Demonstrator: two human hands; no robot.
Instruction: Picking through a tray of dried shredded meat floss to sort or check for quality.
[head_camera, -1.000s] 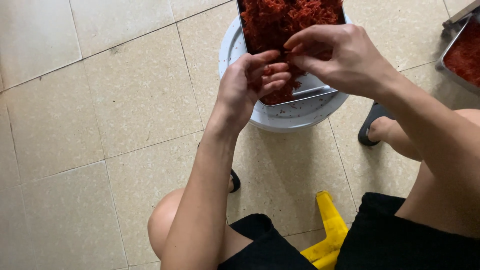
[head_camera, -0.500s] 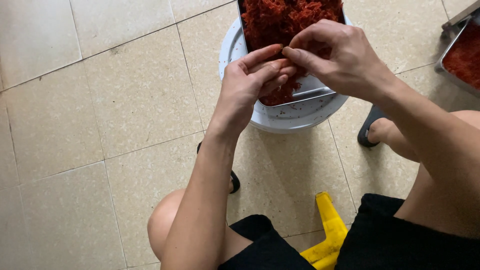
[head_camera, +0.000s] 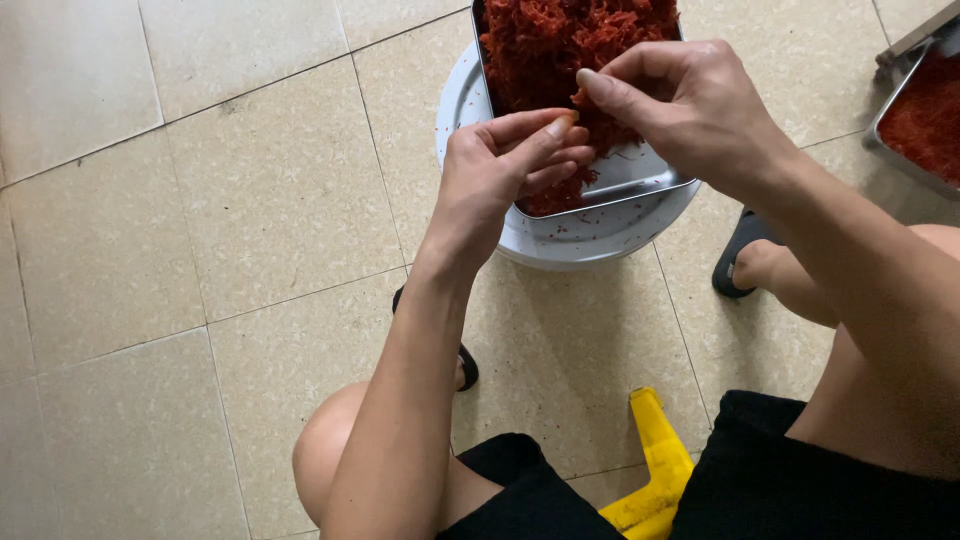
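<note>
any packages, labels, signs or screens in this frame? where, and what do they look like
None in view: no package, label, sign or screen.
Only open containers: a steel tray of red shredded stuff on a white round tub, top centre, under the left hand and right hand.
A second steel tray with red content, top right edge.

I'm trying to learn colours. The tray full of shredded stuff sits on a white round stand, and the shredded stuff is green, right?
Not green: the head view shows the shredded stuff is red. It does fill the metal tray, which sits on the white round stand.
</note>
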